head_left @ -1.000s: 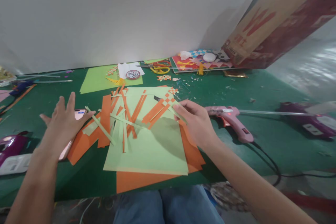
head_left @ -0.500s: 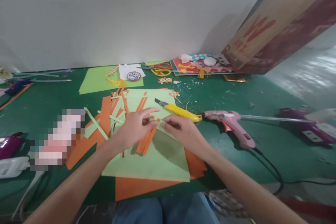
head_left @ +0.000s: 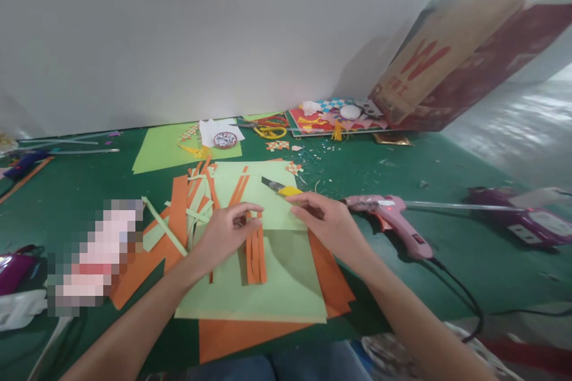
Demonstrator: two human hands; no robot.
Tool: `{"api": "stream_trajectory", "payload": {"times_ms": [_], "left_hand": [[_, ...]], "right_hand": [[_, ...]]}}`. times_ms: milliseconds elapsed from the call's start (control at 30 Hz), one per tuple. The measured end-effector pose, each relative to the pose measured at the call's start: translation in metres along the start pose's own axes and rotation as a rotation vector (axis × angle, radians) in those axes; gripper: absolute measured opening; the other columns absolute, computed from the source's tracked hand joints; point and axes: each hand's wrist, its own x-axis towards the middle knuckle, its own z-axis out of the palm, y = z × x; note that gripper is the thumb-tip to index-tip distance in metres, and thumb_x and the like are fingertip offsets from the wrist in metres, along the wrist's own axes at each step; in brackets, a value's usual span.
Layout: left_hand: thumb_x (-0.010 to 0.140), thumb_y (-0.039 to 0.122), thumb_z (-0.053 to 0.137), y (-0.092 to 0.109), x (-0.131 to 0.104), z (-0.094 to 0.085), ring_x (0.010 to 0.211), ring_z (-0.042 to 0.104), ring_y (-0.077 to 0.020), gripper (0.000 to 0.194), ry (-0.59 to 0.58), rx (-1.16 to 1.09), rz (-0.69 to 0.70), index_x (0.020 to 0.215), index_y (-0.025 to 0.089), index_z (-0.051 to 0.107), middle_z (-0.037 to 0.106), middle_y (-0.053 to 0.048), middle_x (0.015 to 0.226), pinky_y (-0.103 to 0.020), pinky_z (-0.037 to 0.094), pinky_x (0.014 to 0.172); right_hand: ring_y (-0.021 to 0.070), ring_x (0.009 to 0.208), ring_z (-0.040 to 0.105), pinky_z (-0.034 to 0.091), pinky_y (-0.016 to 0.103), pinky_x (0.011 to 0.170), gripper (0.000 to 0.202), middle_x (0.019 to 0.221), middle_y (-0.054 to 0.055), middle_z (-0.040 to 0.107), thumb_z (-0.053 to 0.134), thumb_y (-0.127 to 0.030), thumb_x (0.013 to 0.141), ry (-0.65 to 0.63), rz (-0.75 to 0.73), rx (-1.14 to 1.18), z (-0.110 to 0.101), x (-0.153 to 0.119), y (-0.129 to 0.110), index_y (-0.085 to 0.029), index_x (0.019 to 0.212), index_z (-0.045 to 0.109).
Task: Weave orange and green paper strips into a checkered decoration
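Observation:
My left hand [head_left: 227, 229] grips the upper end of several orange paper strips [head_left: 256, 256] between thumb and fingers. The strips hang side by side over a pale green paper sheet [head_left: 290, 286]. My right hand [head_left: 333, 223] is just right of them, apart from the strips, with its thumb and forefinger slightly parted. Nothing shows between those fingertips. Beside that hand lies a yellow utility knife [head_left: 290, 190], its blade out and its handle partly hidden by the hand. Two narrow orange strips [head_left: 240, 184] rest on the sheet farther back.
A pink glue gun [head_left: 397, 214] lies to the right, its cord trailing off the green table [head_left: 447, 268]. Orange and green paper offcuts [head_left: 179, 208] are piled at left. Behind are yellow-handled scissors [head_left: 272, 132], a round patterned piece [head_left: 225, 140] and a paper bag [head_left: 442, 59].
My right hand has moved right, away from the strips and over the knife's handle. My left hand keeps the orange strips, which now hang straighter. The view has shifted slightly.

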Motion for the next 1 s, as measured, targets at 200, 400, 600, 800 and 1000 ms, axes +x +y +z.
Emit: {"api": "stream_trajectory", "payload": {"times_ms": [200, 400, 600, 800, 1000], "left_hand": [[0.079, 0.036, 0.055, 0.0, -0.004, 0.003, 0.044, 0.028, -0.0087, 0.027, 0.002, -0.014, 0.034, 0.097, 0.02, 0.067, 0.031, 0.008, 0.049, -0.022, 0.03, 0.043], [0.078, 0.034, 0.057, -0.001, -0.003, 0.0, 0.048, 0.042, -0.0103, 0.03, -0.023, -0.104, 0.019, 0.104, 0.019, 0.063, 0.043, 0.007, 0.052, -0.023, 0.036, 0.05], [0.078, 0.034, 0.059, -0.001, -0.002, 0.0, 0.06, 0.058, -0.0145, 0.036, -0.063, -0.185, 0.005, 0.111, 0.019, 0.06, 0.057, 0.003, 0.061, -0.023, 0.04, 0.053], [0.078, 0.036, 0.06, 0.004, -0.004, -0.006, 0.075, 0.064, -0.0161, 0.032, -0.004, -0.191, 0.055, 0.105, 0.02, 0.063, 0.065, -0.002, 0.078, -0.026, 0.049, 0.069], [0.077, 0.036, 0.062, 0.001, -0.002, -0.008, 0.088, 0.064, -0.0171, 0.033, 0.02, -0.23, 0.055, 0.105, 0.021, 0.063, 0.067, -0.005, 0.097, -0.027, 0.05, 0.079]], "right_hand": [[0.0186, 0.076, 0.06, 0.046, 0.032, 0.07, 0.012, 0.078, 0.006, 0.067, 0.055, -0.026, 0.081, 0.136, -0.294, -0.128, 0.003, -0.002, -0.005, -0.021, 0.077, 0.065], [0.0201, 0.078, 0.056, 0.045, 0.035, 0.073, 0.007, 0.077, 0.005, 0.067, 0.06, -0.023, 0.08, -0.035, -0.511, -0.266, 0.012, -0.004, -0.003, -0.021, 0.08, 0.067], [0.0216, 0.08, 0.055, 0.042, 0.037, 0.075, 0.005, 0.079, 0.005, 0.067, 0.062, -0.023, 0.08, -0.035, -0.512, -0.346, 0.017, -0.004, 0.006, -0.019, 0.08, 0.066], [0.0199, 0.077, 0.056, 0.042, 0.034, 0.074, 0.014, 0.075, 0.004, 0.066, 0.057, -0.028, 0.084, -0.069, -0.391, -0.26, 0.014, -0.001, 0.003, -0.02, 0.073, 0.06], [0.0169, 0.073, 0.054, 0.042, 0.029, 0.066, 0.016, 0.075, 0.004, 0.061, 0.052, -0.029, 0.084, -0.017, -0.219, -0.158, 0.011, -0.001, -0.005, -0.02, 0.072, 0.057]]}}
